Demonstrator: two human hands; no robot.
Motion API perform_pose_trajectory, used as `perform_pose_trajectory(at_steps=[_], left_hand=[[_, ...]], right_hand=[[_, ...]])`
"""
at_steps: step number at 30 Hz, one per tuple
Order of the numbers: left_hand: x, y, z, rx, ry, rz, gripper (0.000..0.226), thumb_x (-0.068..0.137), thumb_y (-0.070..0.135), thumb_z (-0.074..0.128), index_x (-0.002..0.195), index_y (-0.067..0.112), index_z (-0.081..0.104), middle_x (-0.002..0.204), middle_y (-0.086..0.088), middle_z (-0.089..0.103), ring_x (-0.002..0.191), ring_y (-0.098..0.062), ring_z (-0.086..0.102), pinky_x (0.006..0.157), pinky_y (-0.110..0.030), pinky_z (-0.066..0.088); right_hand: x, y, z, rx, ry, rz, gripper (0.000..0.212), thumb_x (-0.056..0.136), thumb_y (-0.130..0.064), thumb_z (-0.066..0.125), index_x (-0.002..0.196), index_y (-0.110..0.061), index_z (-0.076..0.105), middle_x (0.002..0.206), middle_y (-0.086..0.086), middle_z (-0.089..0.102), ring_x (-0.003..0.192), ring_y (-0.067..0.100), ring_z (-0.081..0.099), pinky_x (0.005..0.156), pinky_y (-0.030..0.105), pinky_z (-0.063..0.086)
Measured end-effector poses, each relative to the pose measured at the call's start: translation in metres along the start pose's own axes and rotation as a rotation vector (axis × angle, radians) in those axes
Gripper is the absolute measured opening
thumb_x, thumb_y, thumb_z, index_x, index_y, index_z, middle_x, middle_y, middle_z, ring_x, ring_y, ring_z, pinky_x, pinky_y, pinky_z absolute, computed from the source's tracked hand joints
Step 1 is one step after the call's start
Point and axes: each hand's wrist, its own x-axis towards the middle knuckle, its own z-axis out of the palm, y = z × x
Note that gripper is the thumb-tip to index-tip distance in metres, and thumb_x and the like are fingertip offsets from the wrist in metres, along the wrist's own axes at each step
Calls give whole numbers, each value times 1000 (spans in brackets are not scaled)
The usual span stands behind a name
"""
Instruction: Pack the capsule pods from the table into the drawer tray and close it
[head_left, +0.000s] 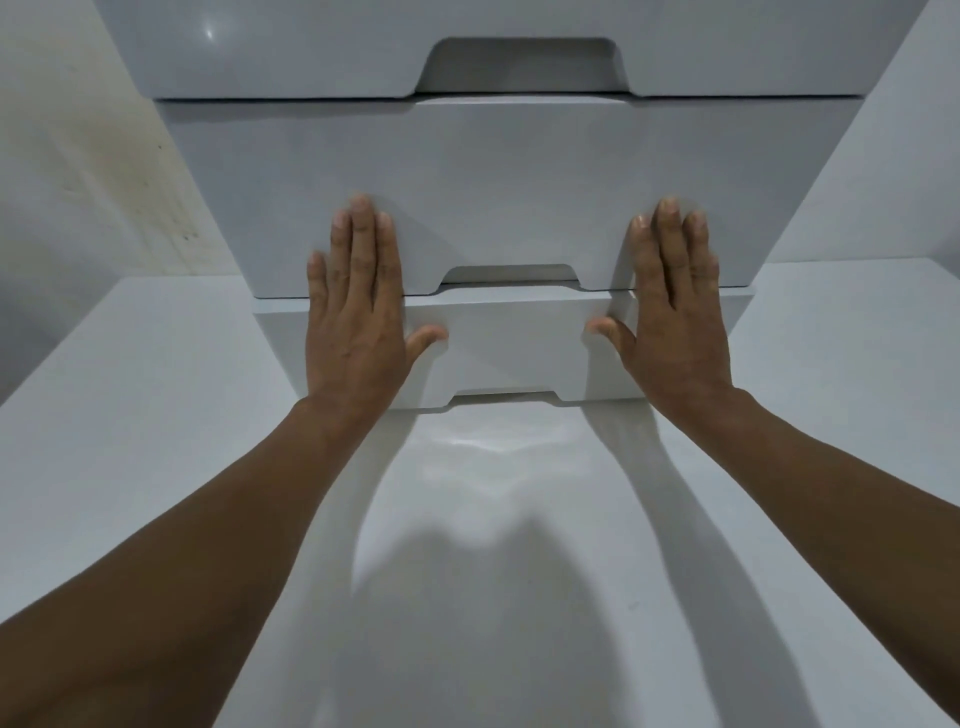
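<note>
A white drawer unit stands on the white table (493, 571) with three stacked drawer fronts in view. My left hand (358, 306) lies flat with straight fingers across the left side of the bottom drawer front (511, 343), fingertips reaching onto the middle drawer front (509, 182). In the same flat pose, my right hand (670, 306) presses on the right side. The drawer fronts look pushed in. No capsule pods are visible.
The top drawer front (311, 47) with its handle cut-out (522, 65) is above. A stained wall (78, 156) stands to the left and a white wall (904, 156) to the right. My forearms cast shadows on the tabletop.
</note>
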Motion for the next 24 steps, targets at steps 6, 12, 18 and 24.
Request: perform_pose_trajectory(at_steps=[6, 12, 18, 24], left_hand=[[0, -4, 17, 0, 132, -13, 106, 74, 59, 65, 146, 0, 14, 153, -21, 22, 142, -35, 18, 115, -49, 13], [-2, -10, 28, 24, 168, 14, 98, 81, 65, 54, 146, 2, 17, 151, -18, 21, 141, -32, 16, 116, -48, 14], [-2, -7, 19, 28, 115, -3, 99, 80, 61, 58, 146, 2, 15, 153, -19, 21, 142, -33, 17, 116, -48, 16], [-4, -1, -14, -22, -81, -10, 103, 79, 50, 66, 149, 5, 4, 158, -15, 8, 146, -31, 7, 116, -49, 19]], right_hand=[[0, 1, 17, -156, 101, 34, 87, 86, -61, 41, 149, -7, 15, 155, 19, 23, 144, 39, 18, 115, 53, 23], [-4, 7, 25, -221, 103, 11, 90, 85, -59, 46, 150, -6, 13, 155, 20, 23, 143, 40, 19, 116, 53, 22], [-3, 2, 18, -192, 62, 24, 85, 89, -58, 43, 149, -5, 14, 155, 20, 22, 143, 41, 19, 114, 55, 24], [-4, -6, -15, -55, -107, 10, 91, 85, -47, 61, 151, -5, 12, 159, 18, 11, 146, 39, 8, 115, 53, 23]])
